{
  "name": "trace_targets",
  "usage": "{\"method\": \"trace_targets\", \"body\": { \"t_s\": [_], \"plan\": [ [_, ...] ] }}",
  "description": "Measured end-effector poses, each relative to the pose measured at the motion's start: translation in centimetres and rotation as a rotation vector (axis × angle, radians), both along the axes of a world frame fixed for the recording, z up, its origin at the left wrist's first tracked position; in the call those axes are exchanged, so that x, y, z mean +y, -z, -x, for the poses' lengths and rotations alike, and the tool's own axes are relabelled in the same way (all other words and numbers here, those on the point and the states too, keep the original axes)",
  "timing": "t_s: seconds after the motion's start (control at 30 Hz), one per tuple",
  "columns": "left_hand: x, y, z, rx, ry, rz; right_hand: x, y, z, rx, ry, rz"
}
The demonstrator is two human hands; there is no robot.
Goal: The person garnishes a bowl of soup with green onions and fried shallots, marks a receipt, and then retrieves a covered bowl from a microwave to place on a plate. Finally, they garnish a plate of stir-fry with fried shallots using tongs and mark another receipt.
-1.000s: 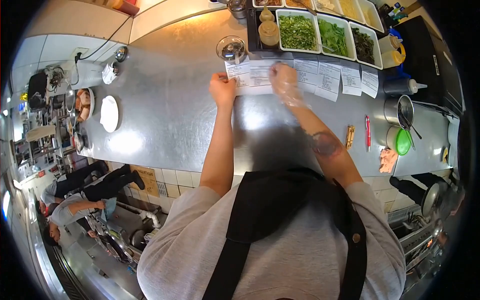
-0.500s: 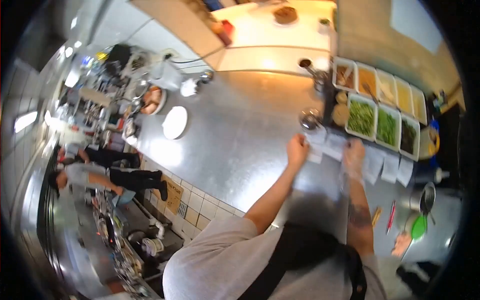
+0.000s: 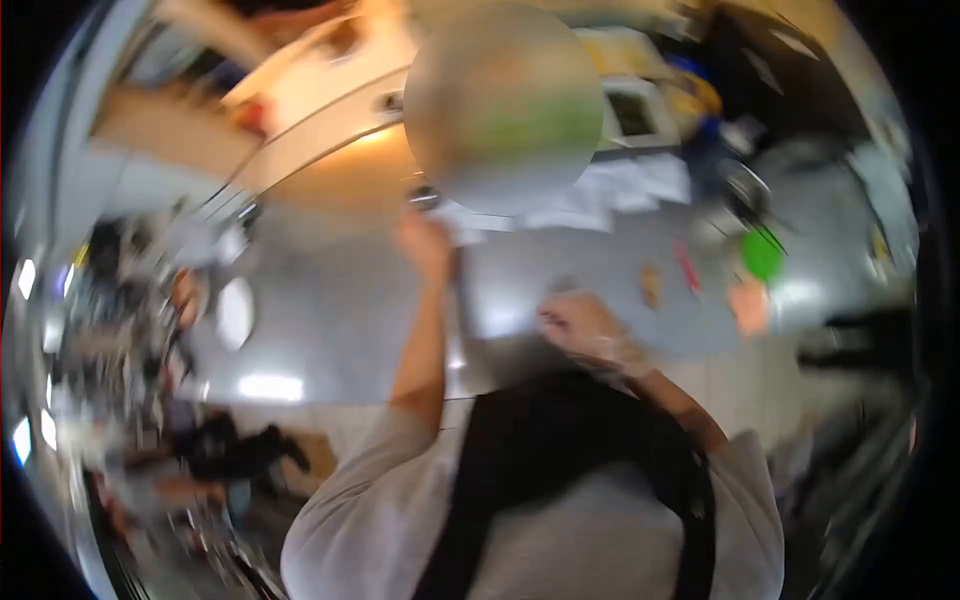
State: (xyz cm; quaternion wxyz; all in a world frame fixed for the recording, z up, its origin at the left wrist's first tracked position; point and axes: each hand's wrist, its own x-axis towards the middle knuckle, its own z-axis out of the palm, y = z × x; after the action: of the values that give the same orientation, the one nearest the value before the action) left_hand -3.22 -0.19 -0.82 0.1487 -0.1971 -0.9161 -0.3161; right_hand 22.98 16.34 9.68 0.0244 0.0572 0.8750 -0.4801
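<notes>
The view was heavily blurred. The left hand (image 3: 425, 245) rested on the paper order slips (image 3: 590, 200) at the far side of the steel counter (image 3: 330, 330); its grip was unclear. The gloved right hand (image 3: 580, 325) hovered loosely curled above the counter, well apart from the slips, holding nothing visible.

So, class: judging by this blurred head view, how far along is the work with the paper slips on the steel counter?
Done: a row of slips lies along the counter's far side. In hand: the left hand reaches to the row's left end, apparently touching a slip; blur hides any grip. The right hand is nearer the body, off the slips and seemingly empty. Left: the pen lies unused; what the slips say is unreadable.
</notes>
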Motion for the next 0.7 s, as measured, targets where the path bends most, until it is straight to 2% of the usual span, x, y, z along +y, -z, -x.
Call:
{"method": "trace_targets", "body": {
  "t_s": [0.03, 0.1, 0.13, 0.2, 0.23, 0.3, 0.47, 0.57, 0.7],
  "plan": [
    [0.8, -1.8, -1.4, 0.083, -0.022, 0.068, 0.0, 3.4, -2.6, 0.170, 0.022, -0.082],
    [1.8, -0.9, -2.7, 0.257, 0.129, 0.066, 0.4, 4.7, -7.7, 0.165, 0.107, -0.154],
    [2.2, 0.3, -3.0, 0.156, 0.163, 0.233, 1.2, 4.4, -10.0, 0.121, 0.176, -0.192],
    [3.0, 0.0, -4.3, -0.013, 0.216, 0.341, 1.9, 2.5, -13.8, -0.024, 0.249, -0.011],
    [3.4, -0.2, -5.0, -0.024, 0.252, 0.328, 2.1, 2.3, -15.3, -0.042, 0.283, -0.024],
    [3.7, -0.6, -6.1, -0.076, 0.111, 0.541, 2.5, 2.3, -17.7, -0.085, 0.417, 0.026],
    [3.5, 2.2, -6.7, 0.023, 0.095, 0.483, 4.7, 2.6, -22.2, -0.076, 0.622, 0.095],
    [3.2, 0.8, -9.7, 0.037, -0.006, 0.405, 6.8, 2.5, -24.6, -0.076, 0.522, 0.054],
    [3.5, 1.0, -17.9, 0.027, -0.110, 0.279, 10.3, 2.0, -28.9, -0.101, 0.445, -0.011]
  ]
}}
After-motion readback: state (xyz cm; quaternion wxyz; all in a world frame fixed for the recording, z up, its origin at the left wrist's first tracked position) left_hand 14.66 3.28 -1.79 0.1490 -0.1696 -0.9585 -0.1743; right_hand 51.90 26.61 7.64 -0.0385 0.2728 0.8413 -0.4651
